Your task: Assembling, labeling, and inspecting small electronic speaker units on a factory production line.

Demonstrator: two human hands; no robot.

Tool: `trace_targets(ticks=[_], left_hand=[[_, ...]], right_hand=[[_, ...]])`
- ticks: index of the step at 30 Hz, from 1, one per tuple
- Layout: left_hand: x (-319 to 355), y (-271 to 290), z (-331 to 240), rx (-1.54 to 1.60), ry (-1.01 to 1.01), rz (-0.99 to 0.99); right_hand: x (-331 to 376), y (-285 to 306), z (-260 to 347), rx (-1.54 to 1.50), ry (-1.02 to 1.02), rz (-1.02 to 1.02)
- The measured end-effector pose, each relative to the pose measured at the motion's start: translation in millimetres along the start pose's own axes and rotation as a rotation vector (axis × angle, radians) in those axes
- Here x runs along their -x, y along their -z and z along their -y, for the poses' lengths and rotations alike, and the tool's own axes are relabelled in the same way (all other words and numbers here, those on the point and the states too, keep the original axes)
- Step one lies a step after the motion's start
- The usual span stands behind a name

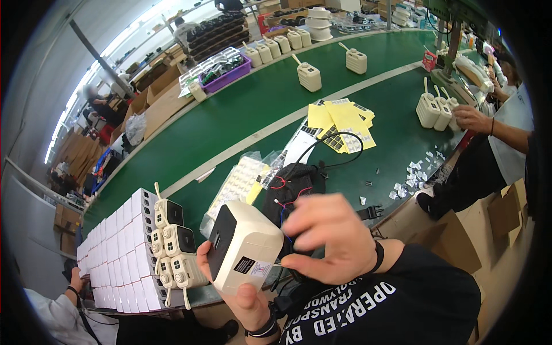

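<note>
My left hand [248, 306] grips a cream, jerrycan-shaped device [244, 244] from below, tilted, its black panel facing left. A black label and a white label sit on its lower side. Close to the device's right side, my right hand [330, 236] is smeared by motion; its thumb points toward the device's edge, and I cannot make out anything in the fingers. Behind the device lies a black fabric bag [293, 187] with red and blue wires and a black cable [345, 135]. A white sticker sheet [238, 184] in clear plastic lies beside the bag.
Stacked white boxes [118, 253] and several cream devices [175, 241] stand at the left. Yellow sticker sheets [345, 123] and paper scraps [411, 178] lie on the green table. More cream devices [309, 76] stand farther back, near a purple basket [227, 73]. A co-worker's hand [472, 119] is at the right.
</note>
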State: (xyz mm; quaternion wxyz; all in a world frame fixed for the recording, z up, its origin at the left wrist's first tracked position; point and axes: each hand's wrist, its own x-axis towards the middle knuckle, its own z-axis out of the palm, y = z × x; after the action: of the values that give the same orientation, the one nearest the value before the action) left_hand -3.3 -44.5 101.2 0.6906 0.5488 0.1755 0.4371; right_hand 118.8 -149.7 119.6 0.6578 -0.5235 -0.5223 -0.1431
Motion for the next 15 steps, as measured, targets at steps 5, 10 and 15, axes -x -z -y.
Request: trace_targets(ticks=[5,10,15], left_hand=[[4.1,-8.7,1.0,-0.080,-0.064,0.004],[7.1,-13.4,0.2,-0.129,-0.121,-0.001],[7.9,-13.6,1.8,-0.203,-0.183,-0.034]], right_hand=[[3.3,-23.4,-1.2,0.077,0.223,-0.073],[3.9,-25.3,-3.8,0.043,0.265,-0.114],[4.3,-21.6,-5.0,0.087,0.308,-0.084]])
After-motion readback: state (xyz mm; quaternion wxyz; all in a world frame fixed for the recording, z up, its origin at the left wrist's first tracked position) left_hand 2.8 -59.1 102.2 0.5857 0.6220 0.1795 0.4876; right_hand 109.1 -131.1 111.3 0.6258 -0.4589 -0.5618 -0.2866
